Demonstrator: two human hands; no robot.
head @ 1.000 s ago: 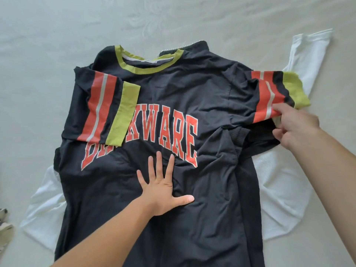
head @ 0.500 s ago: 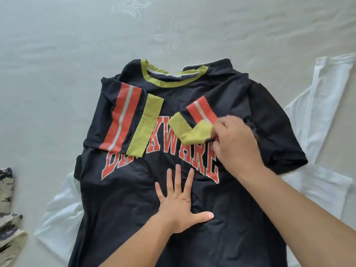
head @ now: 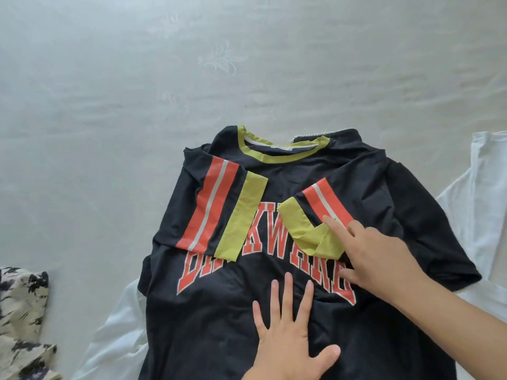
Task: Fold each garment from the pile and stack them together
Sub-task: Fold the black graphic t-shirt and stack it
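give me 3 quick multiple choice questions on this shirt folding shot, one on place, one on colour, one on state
1. Where does the black-and-cream patterned garment lie?
A. at the left edge
B. over the black shirt's collar
C. under the right hand

2. What colour is the neck band of the black lettered t-shirt?
A. white
B. yellow-green
C. blue

3. How is the left hand?
A. curled in a fist
B. pinching a sleeve
C. flat with fingers spread on the shirt

Answers: 1 A, it sits at the far left on the pale bed sheet. 2 B, the band round the neck opening is yellow-green. 3 C, its palm presses the shirt front, while the right hand lies with straight fingers on the folded-in striped sleeve.
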